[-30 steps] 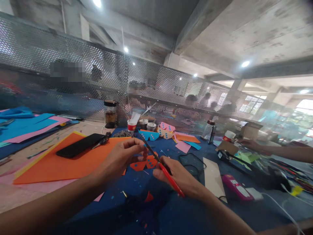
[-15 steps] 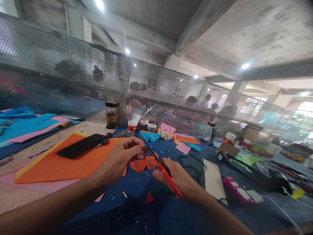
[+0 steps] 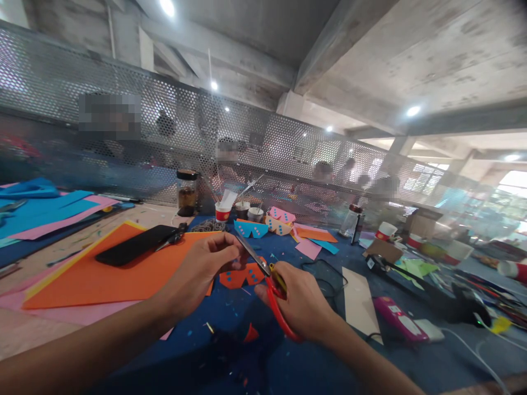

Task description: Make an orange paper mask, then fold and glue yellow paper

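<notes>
My right hand (image 3: pixel 302 302) grips red-handled scissors (image 3: pixel 269 285), blades pointing up and left towards my left hand. My left hand (image 3: pixel 206 266) is closed in a pinch at the blade tips, on something too small to make out. Just beyond both hands an orange paper cut-out with blue dots (image 3: pixel 241 275) lies on the blue table cover (image 3: pixel 288 362).
A large orange sheet (image 3: pixel 102 277) with a black phone (image 3: pixel 134 245) lies to the left. Paper cups (image 3: pixel 222 211), a jar (image 3: pixel 186 192) and coloured cut-outs (image 3: pixel 251 227) stand behind. A pale card strip (image 3: pixel 359 302), a pink box (image 3: pixel 397 315) and cables lie right. A perforated metal screen (image 3: pixel 263 142) backs the table.
My right hand has turned, so the scissor handles now curl under it and the blades have swung lower. A neighbour's arm at the right edge has gone from view.
</notes>
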`<state>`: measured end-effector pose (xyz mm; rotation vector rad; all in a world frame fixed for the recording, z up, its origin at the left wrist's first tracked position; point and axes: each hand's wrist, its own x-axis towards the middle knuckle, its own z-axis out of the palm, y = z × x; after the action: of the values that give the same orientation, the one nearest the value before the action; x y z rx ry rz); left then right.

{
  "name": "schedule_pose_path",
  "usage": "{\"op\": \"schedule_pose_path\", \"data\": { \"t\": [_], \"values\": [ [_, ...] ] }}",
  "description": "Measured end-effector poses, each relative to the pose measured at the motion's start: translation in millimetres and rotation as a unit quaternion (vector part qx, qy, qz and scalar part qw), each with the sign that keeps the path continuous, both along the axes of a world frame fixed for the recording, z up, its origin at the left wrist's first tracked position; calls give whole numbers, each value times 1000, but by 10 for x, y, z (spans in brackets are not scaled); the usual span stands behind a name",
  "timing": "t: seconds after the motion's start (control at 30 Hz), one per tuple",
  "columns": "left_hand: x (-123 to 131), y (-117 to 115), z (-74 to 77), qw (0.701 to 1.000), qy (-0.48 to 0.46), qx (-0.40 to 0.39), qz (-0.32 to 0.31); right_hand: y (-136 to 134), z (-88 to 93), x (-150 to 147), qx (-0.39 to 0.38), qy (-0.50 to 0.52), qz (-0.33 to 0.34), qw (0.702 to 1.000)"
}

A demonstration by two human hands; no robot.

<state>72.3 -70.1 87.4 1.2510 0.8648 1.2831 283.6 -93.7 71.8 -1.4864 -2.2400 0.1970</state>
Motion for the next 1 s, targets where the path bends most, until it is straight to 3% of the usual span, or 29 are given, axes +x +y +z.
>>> {"op": "schedule_pose_path", "data": {
  "t": [0.73,1.0],
  "values": [
    [-3,10,-11,1000,9,9,-12,40,-72,27,90,-59,-38,993],
    [12,18,7,999,-27,-32,-34,109,-38,87,-52,110,27,992]
  ]
}}
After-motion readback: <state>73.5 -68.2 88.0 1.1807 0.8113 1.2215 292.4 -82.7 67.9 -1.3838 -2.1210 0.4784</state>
